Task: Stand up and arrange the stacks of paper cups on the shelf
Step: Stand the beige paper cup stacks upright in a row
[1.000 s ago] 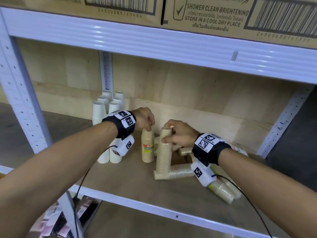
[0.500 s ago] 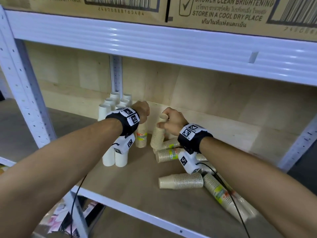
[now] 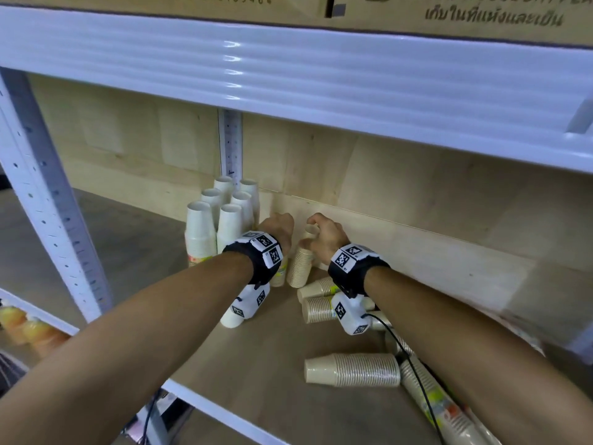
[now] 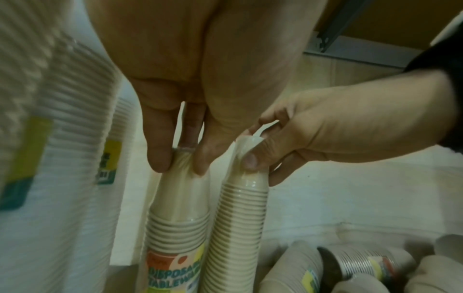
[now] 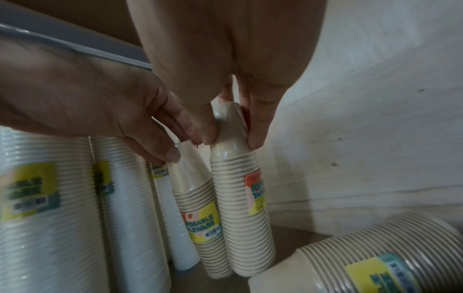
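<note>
left hand and right hand each pinch a beige cup stack's top, standing them by the white stacks; next, release and fetch a fallen stack.

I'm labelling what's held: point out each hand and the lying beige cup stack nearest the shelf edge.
left hand (image 3: 278, 227), head view, back of hand.
right hand (image 3: 327, 233), head view, back of hand.
lying beige cup stack (image 3: 356, 369), head view, ribbed side.

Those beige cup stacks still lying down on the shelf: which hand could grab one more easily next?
Probably the right hand: the fallen beige stacks lie under its arm, while the left hand is beside the white stacks.
</note>
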{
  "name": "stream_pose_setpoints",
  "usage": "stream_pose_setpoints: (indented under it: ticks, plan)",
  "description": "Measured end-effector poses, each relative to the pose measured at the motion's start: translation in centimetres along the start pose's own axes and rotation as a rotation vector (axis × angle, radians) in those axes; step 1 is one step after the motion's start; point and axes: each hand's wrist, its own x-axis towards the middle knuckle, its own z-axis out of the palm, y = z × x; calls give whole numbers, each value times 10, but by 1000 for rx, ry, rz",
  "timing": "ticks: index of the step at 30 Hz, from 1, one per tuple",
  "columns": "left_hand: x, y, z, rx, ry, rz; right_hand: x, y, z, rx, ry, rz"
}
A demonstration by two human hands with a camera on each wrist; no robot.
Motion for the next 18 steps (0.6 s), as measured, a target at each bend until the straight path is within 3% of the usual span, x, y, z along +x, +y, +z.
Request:
stream_pose_setpoints:
  ticks: [13, 18]
  plan:
    - [17, 1, 14, -11, -66, 5, 25, 16, 25, -119, -42, 60]
    - [21, -3, 15, -29, -48, -17, 30, 18, 27, -180, -95, -69]
